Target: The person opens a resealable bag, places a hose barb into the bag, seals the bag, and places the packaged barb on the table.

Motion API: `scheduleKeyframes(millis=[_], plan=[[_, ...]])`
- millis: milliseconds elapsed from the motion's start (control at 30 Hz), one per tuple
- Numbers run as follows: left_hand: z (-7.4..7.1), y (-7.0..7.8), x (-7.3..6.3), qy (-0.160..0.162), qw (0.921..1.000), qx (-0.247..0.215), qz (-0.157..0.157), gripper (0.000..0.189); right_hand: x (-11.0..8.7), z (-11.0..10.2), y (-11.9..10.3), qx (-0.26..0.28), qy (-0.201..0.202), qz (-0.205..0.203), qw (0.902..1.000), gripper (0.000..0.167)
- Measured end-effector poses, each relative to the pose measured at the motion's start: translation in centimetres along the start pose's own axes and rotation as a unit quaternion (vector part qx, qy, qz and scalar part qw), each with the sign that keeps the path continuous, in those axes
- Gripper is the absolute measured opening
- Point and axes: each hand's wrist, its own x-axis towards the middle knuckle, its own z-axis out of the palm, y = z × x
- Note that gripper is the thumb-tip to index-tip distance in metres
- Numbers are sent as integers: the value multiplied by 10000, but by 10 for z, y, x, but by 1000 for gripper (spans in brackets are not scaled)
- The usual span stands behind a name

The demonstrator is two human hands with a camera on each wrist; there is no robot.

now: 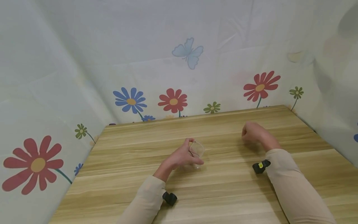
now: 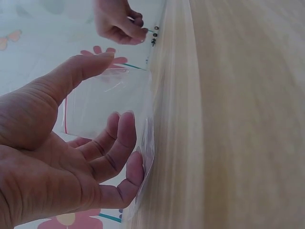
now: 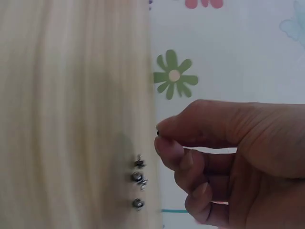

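Observation:
My left hand (image 1: 181, 157) holds a clear plastic zip bag (image 2: 109, 102) with a thin red line along one edge. The thumb stretches along one side of the bag and the curled fingers lie against the other, spreading it just over the table. To the right, my right hand (image 3: 205, 152) hovers above the table with thumb and forefinger tips pinched together. A tiny dark piece (image 3: 158, 133) shows between those tips, too small to identify. Several small shiny dark metal pieces (image 3: 137, 177) lie on the table beneath that hand; in the head view the hand hides them.
The wood-grain table (image 1: 223, 193) reaches back to a white cloth backdrop (image 1: 148, 74) printed with flowers and a butterfly. Black wrist cameras sit on the left sleeve (image 1: 146, 199) and the right sleeve (image 1: 293, 183).

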Motion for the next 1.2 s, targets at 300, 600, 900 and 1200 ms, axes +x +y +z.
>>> scheduleKeyframes(millis=[300,600,900,1200], plan=[[0,2,-1,-33,9999,-109,46,97,-2,-6,-24,383,159,-480,9980,7],[1,1,-1,-8,10000,-58,15,96,-2,0,-50,947,463,-1341,9853,4],[1,3,-2,-23,10000,-32,-39,97,2,19,-76,1084,500,-2254,9669,3],[0,4,-3,-64,10000,-49,-9,99,1,37,-101,1271,202,-2870,9492,13]])
